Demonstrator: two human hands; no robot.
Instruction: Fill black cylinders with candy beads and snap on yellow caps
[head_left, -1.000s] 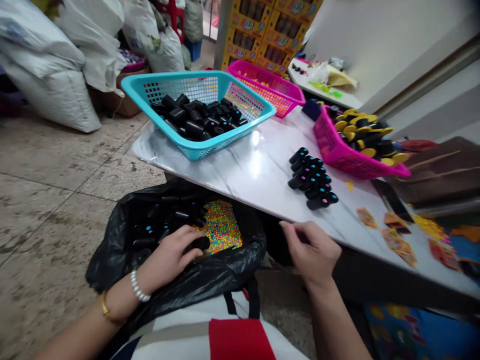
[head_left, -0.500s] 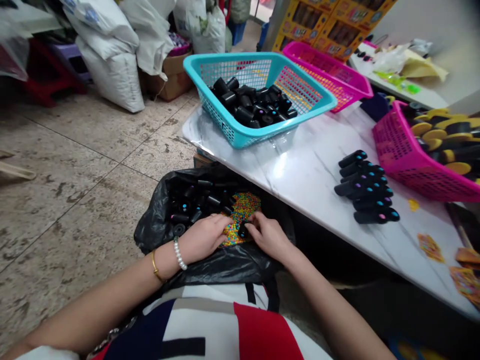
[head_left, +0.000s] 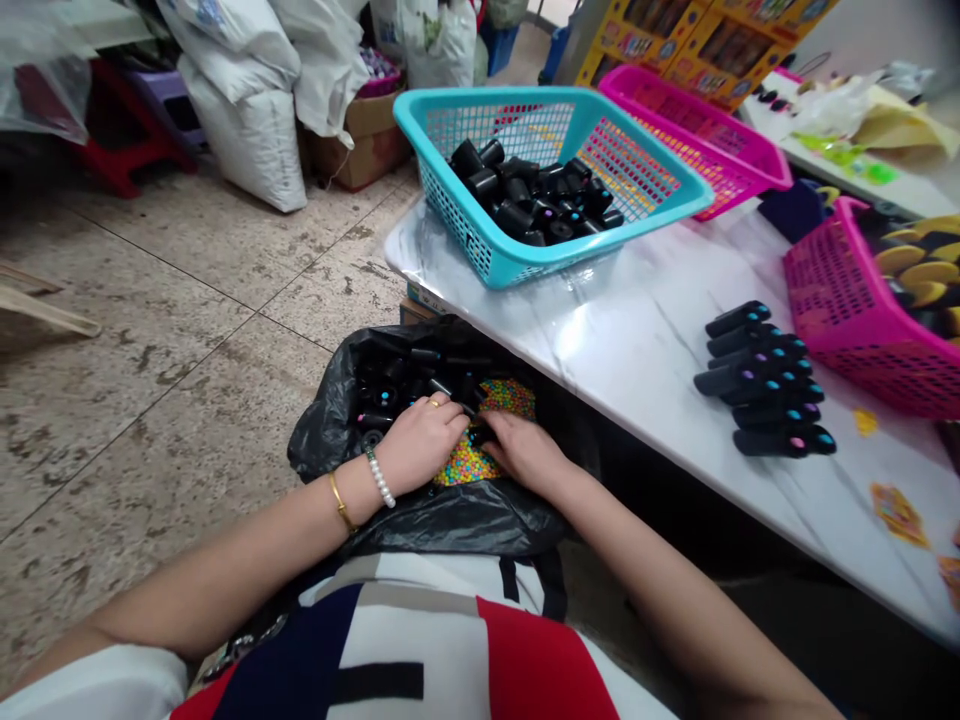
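White marble table [head_left: 637, 350] edges a stained tile floor [head_left: 150, 400]; inside a crinkled black plastic bag [head_left: 457, 520], left hand [head_left: 424, 440] and right hand [head_left: 525, 452] curl narrowly over tiny coloured beads [head_left: 466, 465], any grip hidden.

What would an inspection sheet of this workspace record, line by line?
Surface: white marble-patterned tabletop, bearing a row of black cylindrical tubes.
Job's things: black plastic bag holding black tubes and small multicoloured balls.
Clutter: teal mesh basket of tubes; magenta mesh basket.
Grippers: left hand, pearl-braceleted, and right hand both over the bag's contents.
Cables: nothing seen.
Surroundings: speckled tile floor, white woven sacks, yellow cartons.
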